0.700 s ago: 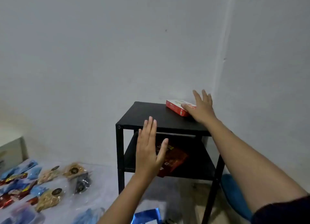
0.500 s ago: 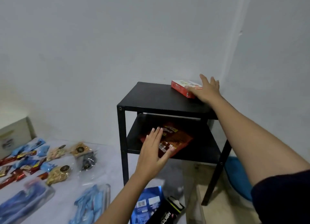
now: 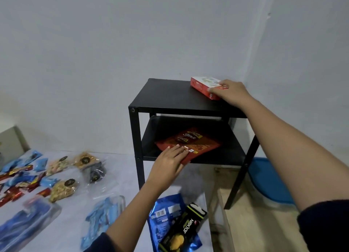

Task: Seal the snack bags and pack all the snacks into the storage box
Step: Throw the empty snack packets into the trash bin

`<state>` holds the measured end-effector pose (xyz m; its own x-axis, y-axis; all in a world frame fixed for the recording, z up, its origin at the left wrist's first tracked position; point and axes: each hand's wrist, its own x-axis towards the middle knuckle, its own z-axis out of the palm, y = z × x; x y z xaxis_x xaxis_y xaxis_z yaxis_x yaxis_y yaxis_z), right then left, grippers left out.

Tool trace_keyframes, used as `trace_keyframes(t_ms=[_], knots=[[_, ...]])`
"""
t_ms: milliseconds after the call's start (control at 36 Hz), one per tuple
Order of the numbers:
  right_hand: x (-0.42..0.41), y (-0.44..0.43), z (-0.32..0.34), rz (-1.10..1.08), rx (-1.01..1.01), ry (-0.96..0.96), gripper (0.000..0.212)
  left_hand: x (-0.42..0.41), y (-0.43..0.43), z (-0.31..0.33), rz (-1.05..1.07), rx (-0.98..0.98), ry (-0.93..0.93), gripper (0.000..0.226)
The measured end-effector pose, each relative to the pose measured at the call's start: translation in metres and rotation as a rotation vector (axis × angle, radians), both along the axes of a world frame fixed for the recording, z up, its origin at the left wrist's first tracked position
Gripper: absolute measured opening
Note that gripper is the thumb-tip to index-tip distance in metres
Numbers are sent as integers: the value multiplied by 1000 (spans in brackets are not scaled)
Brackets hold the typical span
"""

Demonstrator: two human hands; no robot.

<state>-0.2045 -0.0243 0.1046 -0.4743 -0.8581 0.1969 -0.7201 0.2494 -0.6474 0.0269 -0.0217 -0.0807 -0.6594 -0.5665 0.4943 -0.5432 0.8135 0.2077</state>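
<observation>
1. Two-handed reach at the black stand [image 3: 170, 95] in the far right corner, hands well apart, one per level.
2. Right arm stretched out long over the top, dark sleeve at the near edge of view. Grips the near end of the red box [image 3: 203, 85] with the right hand [image 3: 231, 92]: thumb against the near side, fingers curled over the top face. Keeps the box flat on the far right part of the stand's top, close to the wall.
3. Left arm angled up from the near edge toward the lower shelf [image 3: 226, 150]. Lays the left hand [image 3: 170, 162] palm down on the near left corner of the red bag [image 3: 198, 144], fingers straight and together. Cannot tell where the thumb sits.
4. Bag flat on the lower shelf, its near corner past the shelf edge.
5. Near, below the left forearm: blue pouch [image 3: 162, 214] with a black-and-yellow pack [image 3: 184, 231] lying across it.
6. Left: loose snacks [image 3: 62, 189] and clear bags [image 3: 103, 217] spread over a pale sheet.
7. Right of the stand, on the floor: blue-lidded tub [image 3: 268, 180].
</observation>
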Motion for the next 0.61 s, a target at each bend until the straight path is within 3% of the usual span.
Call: trace_keyframes(t_ms=[167,306,389,611], knots=[[28,49,6,-12,-42,0,58,30,30,32,-119,-63,260,35],[67,89,10,-35,-85,7,56,78,65,64,-89,95,379,56],[95,110,12,-33,-122,-11,60,112,82,80,-146,77,426,57],[199,130,8,107,-165,-35,58,227,97,75,33,102,470,33]])
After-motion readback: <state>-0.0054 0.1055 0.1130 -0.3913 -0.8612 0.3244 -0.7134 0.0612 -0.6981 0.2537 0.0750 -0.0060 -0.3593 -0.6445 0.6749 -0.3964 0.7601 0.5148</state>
